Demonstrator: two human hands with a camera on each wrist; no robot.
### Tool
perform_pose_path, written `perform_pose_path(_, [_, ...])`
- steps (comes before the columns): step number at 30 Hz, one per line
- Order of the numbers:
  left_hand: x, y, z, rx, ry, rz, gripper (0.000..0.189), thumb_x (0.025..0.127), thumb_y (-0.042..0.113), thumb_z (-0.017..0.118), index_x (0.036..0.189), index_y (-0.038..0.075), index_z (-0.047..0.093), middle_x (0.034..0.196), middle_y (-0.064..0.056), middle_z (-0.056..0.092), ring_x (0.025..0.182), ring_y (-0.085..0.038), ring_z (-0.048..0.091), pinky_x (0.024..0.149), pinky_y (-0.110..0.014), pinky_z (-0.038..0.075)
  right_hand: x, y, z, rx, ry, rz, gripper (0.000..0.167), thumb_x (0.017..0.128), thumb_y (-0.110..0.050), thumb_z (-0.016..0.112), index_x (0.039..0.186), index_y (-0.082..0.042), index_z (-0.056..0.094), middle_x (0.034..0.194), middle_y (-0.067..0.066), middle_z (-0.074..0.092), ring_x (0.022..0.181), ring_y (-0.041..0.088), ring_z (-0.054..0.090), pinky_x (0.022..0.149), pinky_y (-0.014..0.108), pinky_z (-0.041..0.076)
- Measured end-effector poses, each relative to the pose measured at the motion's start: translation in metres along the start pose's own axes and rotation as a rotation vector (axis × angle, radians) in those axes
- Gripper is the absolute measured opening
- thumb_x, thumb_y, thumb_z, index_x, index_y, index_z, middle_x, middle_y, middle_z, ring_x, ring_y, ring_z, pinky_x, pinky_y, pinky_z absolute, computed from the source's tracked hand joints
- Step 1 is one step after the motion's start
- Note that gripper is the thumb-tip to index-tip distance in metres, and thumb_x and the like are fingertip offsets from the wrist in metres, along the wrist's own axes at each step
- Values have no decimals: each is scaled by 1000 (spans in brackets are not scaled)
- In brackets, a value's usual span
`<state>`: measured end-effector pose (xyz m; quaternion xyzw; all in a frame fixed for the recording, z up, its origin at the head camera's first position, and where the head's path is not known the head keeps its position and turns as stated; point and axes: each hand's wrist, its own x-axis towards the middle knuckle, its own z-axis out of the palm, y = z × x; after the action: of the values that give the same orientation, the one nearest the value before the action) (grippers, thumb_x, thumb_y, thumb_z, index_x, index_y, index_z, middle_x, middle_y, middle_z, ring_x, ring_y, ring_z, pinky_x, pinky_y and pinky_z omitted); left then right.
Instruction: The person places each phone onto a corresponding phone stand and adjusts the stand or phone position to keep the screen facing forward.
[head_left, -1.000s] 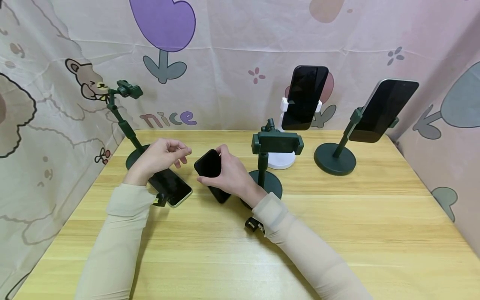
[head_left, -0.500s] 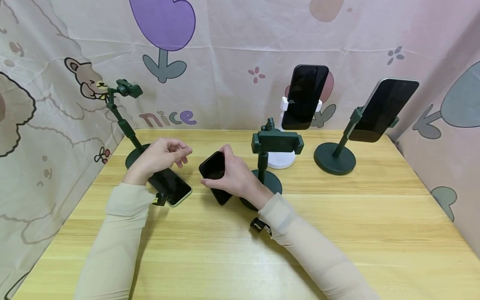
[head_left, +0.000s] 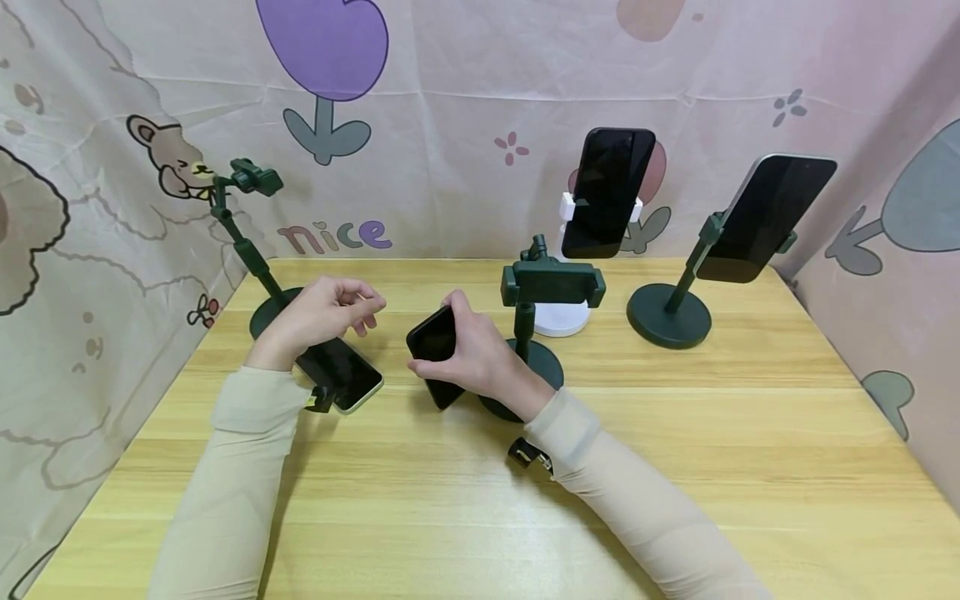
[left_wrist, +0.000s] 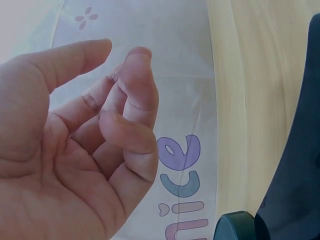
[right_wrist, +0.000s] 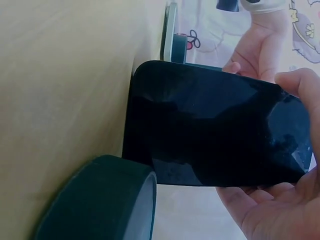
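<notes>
My right hand (head_left: 483, 350) grips a black smartphone (head_left: 433, 337) by its two long edges, thumb on one side and fingers on the other. The phone is tilted up, its lower end right at the tabletop in the right wrist view, where its dark glossy face (right_wrist: 210, 125) shows. Beside it stands a dark green phone stand (head_left: 553, 285) with a vacant clamp. My left hand (head_left: 322, 312) hovers with loosely curled fingers and nothing in them. Below that hand another phone (head_left: 345, 371) with a pale edge lies on the table, partly hidden by the wrist.
At the far left a green stand (head_left: 255, 262) has a vacant holder. A white stand (head_left: 562, 321) at the back carries a black phone (head_left: 611, 192). Farther right, a green stand (head_left: 670, 317) holds another phone (head_left: 765, 217). A patterned cloth (head_left: 450, 167) hangs behind the table (head_left: 420, 500).
My right hand has shifted slightly right and toward me with the phone, which has turned a little and stands steeper. The left hand has stayed in place.
</notes>
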<state>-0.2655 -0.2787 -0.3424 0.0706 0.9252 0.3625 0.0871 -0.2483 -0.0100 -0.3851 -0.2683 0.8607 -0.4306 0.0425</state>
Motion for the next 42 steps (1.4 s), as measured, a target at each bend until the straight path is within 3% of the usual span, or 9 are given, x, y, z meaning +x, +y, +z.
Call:
perform_pose_path(7, [-2,4,1,14,3,6,34,109,44,62,118,14,76,94,-4,78,90,-23,68,77,-33,51,-1,1,2,31,12,-22,71,86,-38,89,131,-11,43,112,18,74,92,26,76,71,26,63])
perform_pose_path(17, [-3,7,3,33,-3,9,33,109,43,62,119,14,76,97,-9,78,92,-24,69,80,-35,51,-4,4,6,71,35,-45,68,85,-35,90,130,-12,43,110,13,73,92,21,74,72,25,63])
perform_pose_path(27, [-2,6,5,31,-4,19,31,109,41,63,117,14,76,93,-5,78,91,-24,68,79,-35,50,-4,3,8,119,34,-59,70,86,-32,90,132,-11,42,109,12,73,91,19,74,72,25,63])
perform_pose_path(33, [-1,6,6,28,-8,20,32,108,43,64,117,15,77,92,-3,77,92,-24,69,81,-36,48,-7,-1,4,120,52,-68,72,85,-33,90,133,-11,42,108,12,73,89,19,73,72,25,62])
perform_pose_path(38, [-1,6,7,31,-14,19,32,108,44,64,117,16,77,97,-7,78,91,-23,70,81,-37,46,-8,-6,-2,132,60,-97,72,85,-31,91,133,-10,42,110,16,73,94,26,75,74,25,61])
perform_pose_path(42, [-1,7,7,34,-18,22,32,109,42,63,119,14,76,100,-11,78,89,-22,72,84,-36,49,-10,-11,-7,116,78,-110,72,84,-30,92,133,-9,43,110,13,73,94,22,73,77,25,61])
